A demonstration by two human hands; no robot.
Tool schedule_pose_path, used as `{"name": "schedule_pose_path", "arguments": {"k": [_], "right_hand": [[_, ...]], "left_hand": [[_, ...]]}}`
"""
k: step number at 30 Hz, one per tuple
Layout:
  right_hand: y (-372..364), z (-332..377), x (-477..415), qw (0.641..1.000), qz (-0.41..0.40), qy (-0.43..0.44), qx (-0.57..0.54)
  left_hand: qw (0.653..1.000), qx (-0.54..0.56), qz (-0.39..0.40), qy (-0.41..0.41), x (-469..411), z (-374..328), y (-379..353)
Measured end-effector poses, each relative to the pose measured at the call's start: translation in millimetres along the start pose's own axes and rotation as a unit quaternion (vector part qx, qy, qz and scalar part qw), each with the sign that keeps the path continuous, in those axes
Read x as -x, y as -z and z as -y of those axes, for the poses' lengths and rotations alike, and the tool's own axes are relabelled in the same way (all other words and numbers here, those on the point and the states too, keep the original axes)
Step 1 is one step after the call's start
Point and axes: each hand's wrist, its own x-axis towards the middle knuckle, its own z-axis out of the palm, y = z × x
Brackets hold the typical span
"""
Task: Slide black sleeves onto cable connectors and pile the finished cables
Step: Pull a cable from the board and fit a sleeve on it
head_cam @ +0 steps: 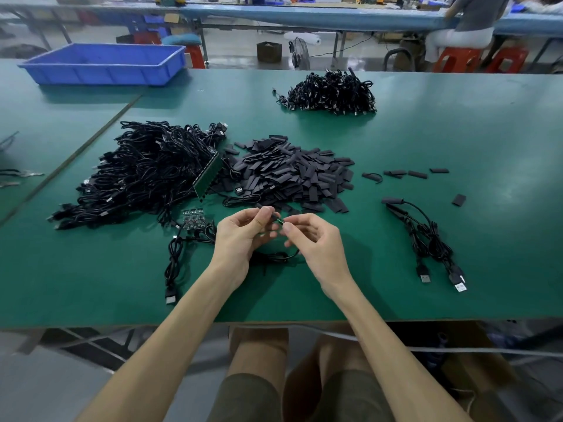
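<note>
As both hands meet above the table's [457,132] near edge, the left hand [243,236] pinches a black sleeve [275,216] and the right hand [313,239] the small green connector [280,221] of a thin cable [274,257], each grip closed. Sleeving seems under way; next, align and push. The mid-table sleeve heap [292,175] looks flat and matte.

A tray [100,75] sits at the counter's [457,132] far left corner. A small heap of cables [332,92] lies near the far edge, right of the middle. At mid-counter the large cable heap [143,175] lies left of and touching the pile of sleeves [292,175], with loose sleeves [417,174] to its right. A few cables [426,239] lie toward the near right. By the near edge's middle, the left hand [240,236] and right hand [313,239] meet at a sleeve [275,217], over one cable [274,257].
</note>
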Motion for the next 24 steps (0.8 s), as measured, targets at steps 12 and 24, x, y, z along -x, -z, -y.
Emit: {"name": "schedule_pose_path", "arguments": {"k": [12, 24], "right_hand": [[2.6, -1.8, 0.5, 1.000, -0.008, -0.018, -0.019], [-2.7, 3.4, 2.5, 0.996, -0.041, -0.002, 0.078]], "left_hand": [[0.998, -0.054, 0.025, -0.004, 0.0, 1.6, 1.0], [0.995, -0.101, -0.006, 0.025, -1.8, 0.8, -3.7]]}}
